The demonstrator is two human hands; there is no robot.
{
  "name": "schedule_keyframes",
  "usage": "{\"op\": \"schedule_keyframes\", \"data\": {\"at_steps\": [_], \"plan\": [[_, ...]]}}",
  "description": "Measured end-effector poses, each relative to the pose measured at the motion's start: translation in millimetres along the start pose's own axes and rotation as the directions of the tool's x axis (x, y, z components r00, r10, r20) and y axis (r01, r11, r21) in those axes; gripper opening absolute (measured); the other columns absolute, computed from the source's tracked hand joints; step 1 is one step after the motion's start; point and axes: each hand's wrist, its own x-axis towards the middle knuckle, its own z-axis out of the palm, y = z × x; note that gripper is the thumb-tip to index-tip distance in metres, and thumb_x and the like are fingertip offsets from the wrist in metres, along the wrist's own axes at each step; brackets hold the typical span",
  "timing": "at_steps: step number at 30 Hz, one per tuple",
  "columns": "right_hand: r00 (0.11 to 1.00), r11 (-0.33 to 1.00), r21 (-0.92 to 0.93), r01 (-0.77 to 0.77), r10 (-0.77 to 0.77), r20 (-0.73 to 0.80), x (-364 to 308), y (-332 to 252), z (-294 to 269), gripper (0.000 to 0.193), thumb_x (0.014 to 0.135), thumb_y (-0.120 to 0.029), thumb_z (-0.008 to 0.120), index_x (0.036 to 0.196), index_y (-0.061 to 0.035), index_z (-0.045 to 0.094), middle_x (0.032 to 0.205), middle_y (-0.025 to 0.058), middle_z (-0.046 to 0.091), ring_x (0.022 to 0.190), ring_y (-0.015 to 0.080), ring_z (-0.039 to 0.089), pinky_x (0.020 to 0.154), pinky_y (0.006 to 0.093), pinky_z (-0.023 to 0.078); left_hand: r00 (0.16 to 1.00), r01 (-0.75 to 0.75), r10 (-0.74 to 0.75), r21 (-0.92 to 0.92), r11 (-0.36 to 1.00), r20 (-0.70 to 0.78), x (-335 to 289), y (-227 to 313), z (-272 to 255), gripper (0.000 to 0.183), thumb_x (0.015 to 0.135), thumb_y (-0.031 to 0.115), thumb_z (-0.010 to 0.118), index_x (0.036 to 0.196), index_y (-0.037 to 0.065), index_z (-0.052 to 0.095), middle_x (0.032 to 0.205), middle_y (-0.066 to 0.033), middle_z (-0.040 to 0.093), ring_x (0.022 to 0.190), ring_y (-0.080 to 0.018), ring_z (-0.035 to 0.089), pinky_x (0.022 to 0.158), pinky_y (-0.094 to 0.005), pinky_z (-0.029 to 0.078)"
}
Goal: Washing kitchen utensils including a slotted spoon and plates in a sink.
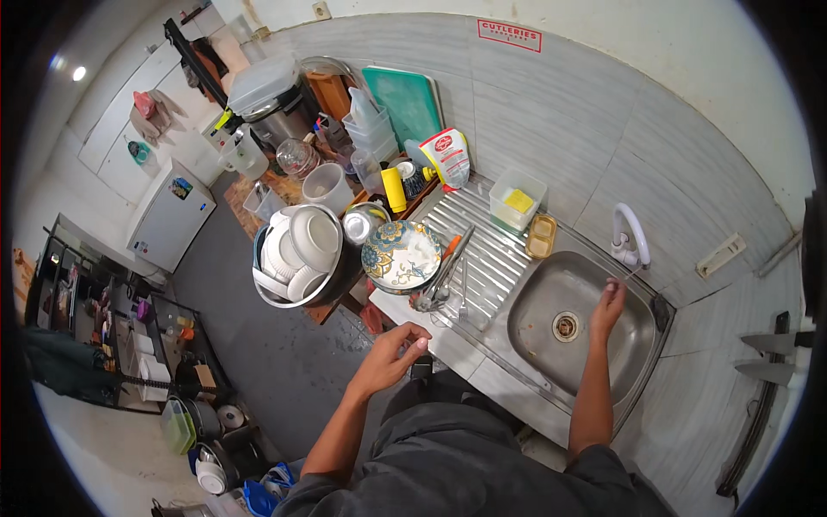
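Observation:
My left hand (393, 360) hangs in front of the counter's near edge, fingers loosely bent, the thumb slightly apart and nothing visible in it. Over the steel sink (538, 345), my right hand (608, 307) has its fingers drawn together beside the white curved faucet (629, 237). A thin light line runs from its fingertips toward the faucet base; I cannot tell whether it is a held object. Nearest my left hand lie several spoons and other cutlery (444, 289). A patterned plate (398, 269) with whitish suds stands beside them.
A large basin (297, 303) of white bowls (314, 237) stands left. On the ribbed drainboard (491, 250) are a clear tub (519, 194) with a yellow sponge and a small yellowish container (541, 237). Behind are a refill pouch (448, 159) and green cutting board (401, 103). Knives (771, 358) hang right.

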Motion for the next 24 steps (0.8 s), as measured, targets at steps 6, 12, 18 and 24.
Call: {"op": "schedule_keyframes", "data": {"at_steps": [6,12,18,24], "plan": [[0.974,0.987,0.067,-0.146,0.131,0.184,-66,-13,3,0.016,0.111,-0.024,0.051,0.113,-0.0094,0.056,0.085,-0.0037,0.049,0.067,0.0040,0.042,0.059,0.0222,0.036,1.000,-0.021,0.021,-0.030,0.999,0.023,18,-25,-17,0.029,0.108,0.025,0.059,0.113,-0.002,0.066,0.103,-0.0078,0.071,0.094,-0.0160,0.069,0.084,-0.0324,0.054],[0.984,0.990,-0.042,-0.133,0.137,0.114,-78,-18,-2,0.015,0.110,-0.024,0.051,0.108,-0.0097,0.055,0.078,-0.0055,0.044,0.063,0.0034,0.036,0.055,0.0231,0.032,0.999,-0.014,0.016,-0.055,0.998,0.038,27,-21,-25,0.029,0.107,0.026,0.059,0.113,-0.001,0.065,0.101,-0.0072,0.070,0.094,-0.0148,0.067,0.084,-0.0317,0.053],[0.991,0.991,-0.076,-0.106,0.112,0.079,-82,-31,12,0.017,0.110,-0.025,0.052,0.109,-0.0085,0.055,0.077,-0.0064,0.044,0.064,0.0034,0.037,0.056,0.0231,0.032,0.997,-0.063,0.066,-0.077,0.995,0.039,23,-39,-47,0.028,0.107,0.026,0.061,0.114,-0.001,0.066,0.098,-0.0058,0.068,0.090,-0.0122,0.062,0.080,-0.0293,0.051],[0.995,0.996,0.013,-0.091,0.090,0.045,-117,-55,43,0.018,0.110,-0.027,0.053,0.107,-0.0098,0.054,0.077,-0.0067,0.043,0.063,0.0029,0.037,0.055,0.0224,0.031,0.994,-0.106,0.106,-0.121,0.987,-0.010,19,-55,-86,0.027,0.106,0.025,0.062,0.116,0.000,0.065,0.096,-0.0022,0.064,0.086,-0.0081,0.057,0.075,-0.0259,0.048]]}}
